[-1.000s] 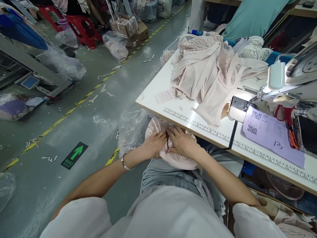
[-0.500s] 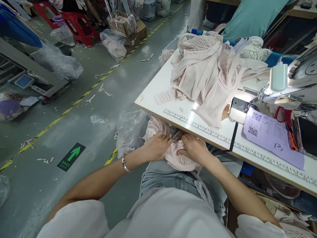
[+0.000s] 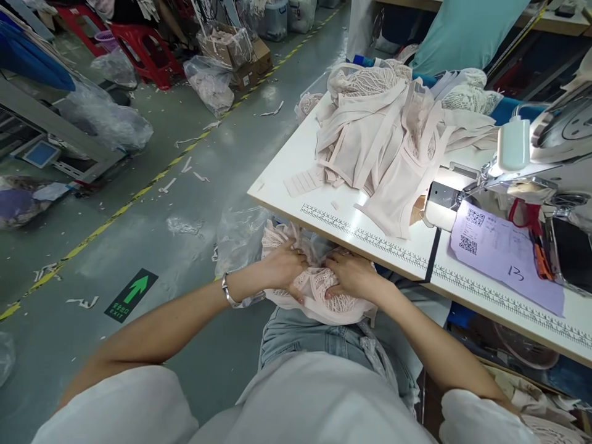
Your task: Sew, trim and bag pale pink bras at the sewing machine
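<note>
A pale pink lace bra [image 3: 319, 306] lies over my lap, just below the table's front edge. My left hand [image 3: 283, 269] grips its left cup, with the fingers over the far side and the thumb stretched on the lace. My right hand [image 3: 350, 274] has hold of the other cup in the same way, thumb toward the middle. Between the hands the lace middle of the bra shows. Some of the fingertips are hidden in the fabric. A heap of similar pale pink garments [image 3: 365, 132] lies on the white table [image 3: 277, 185].
A sewing machine [image 3: 513, 145] stands on the table's right, with a purple paper [image 3: 506, 259], red-handled scissors [image 3: 539, 246] and a phone [image 3: 573, 246] near it. A plastic bag [image 3: 240, 240] is on the floor at the table's left corner. Red stools [image 3: 145, 55] stand farther back.
My left hand has shifted left and its thumb has come away from the fingers, so the bra is spread wider. My right hand has moved slightly left.
</note>
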{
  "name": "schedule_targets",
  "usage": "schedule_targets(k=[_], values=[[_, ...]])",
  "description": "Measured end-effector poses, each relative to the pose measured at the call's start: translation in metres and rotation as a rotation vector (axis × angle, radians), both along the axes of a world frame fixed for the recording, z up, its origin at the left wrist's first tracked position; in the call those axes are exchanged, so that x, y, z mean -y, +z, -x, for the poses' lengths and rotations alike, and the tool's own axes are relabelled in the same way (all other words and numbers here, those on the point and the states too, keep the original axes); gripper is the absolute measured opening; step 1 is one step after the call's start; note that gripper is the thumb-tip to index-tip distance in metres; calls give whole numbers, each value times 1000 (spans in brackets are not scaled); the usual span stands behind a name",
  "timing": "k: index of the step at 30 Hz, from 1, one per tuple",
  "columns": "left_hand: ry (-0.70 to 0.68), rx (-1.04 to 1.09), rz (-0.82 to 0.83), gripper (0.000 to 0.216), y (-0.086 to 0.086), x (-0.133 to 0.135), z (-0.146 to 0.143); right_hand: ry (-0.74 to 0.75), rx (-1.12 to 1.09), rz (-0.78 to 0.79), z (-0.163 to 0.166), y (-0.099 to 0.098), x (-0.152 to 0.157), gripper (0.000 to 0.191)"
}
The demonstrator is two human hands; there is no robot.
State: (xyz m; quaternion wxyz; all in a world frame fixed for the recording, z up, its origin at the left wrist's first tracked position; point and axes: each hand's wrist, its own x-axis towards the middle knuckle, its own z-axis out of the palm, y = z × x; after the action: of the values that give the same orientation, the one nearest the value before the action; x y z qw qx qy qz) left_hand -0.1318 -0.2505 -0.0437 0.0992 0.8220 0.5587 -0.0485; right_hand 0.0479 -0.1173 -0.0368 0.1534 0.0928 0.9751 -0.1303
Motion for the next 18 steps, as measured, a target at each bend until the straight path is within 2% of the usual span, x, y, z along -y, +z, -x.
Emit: schedule_targets(k=[2,5,7,9,11,15,18], values=[[65,-27,48,66,1,-2,4,-50,-13,-25,-7,-1,1,68],[172,-64,68,77,-1,-7,6,-116,-38,-74,-14,-1,1,68],[167,-68,35,84,-2,-9,4,-131,-34,-77,-15,-1,-1,71],[111,-75,3,81,-4,-9,3,-116,-13,-52,-12,-1,-3,78],[125,-104,24,76,-8,-7,7,-85,21,-17,-8,1,-4,84],[343,-150,173,77,-26,-2,26,-70,14,-2,2,3,-1,74],[428,-247,150,76,-32,-5,35,-163,-60,-8,6,0,1,67]])
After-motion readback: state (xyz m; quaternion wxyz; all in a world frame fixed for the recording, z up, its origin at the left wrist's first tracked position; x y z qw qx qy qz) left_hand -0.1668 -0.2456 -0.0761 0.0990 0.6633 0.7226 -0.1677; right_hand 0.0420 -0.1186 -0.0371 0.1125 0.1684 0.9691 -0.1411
